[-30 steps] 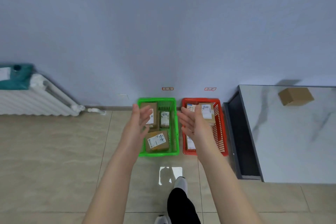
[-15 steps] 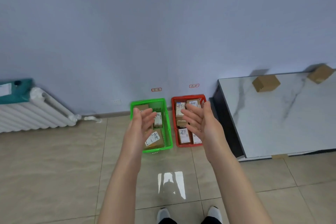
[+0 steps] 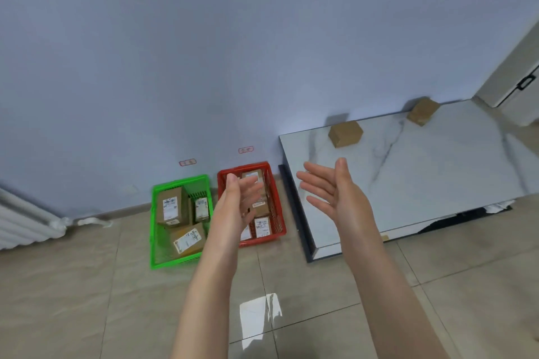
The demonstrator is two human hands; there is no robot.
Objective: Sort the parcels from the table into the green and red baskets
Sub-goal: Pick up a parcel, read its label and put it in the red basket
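The left hand (image 3: 237,204) and the right hand (image 3: 335,192) are raised, empty, fingers straight, palms facing each other. The left is in front of the red basket (image 3: 262,239), the right over the table (image 3: 437,169) edge nearest the baskets. Two brown parcels (image 3: 345,133) sit along the table's far edge, well apart. Three labelled boxes (image 3: 172,207) lie in the green basket (image 3: 152,230), with more in the red one.

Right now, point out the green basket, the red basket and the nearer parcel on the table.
green basket (image 3: 153,227), head view, on its left wall.
red basket (image 3: 276,201), head view, on its right wall.
nearer parcel (image 3: 345,133), head view, on its middle.
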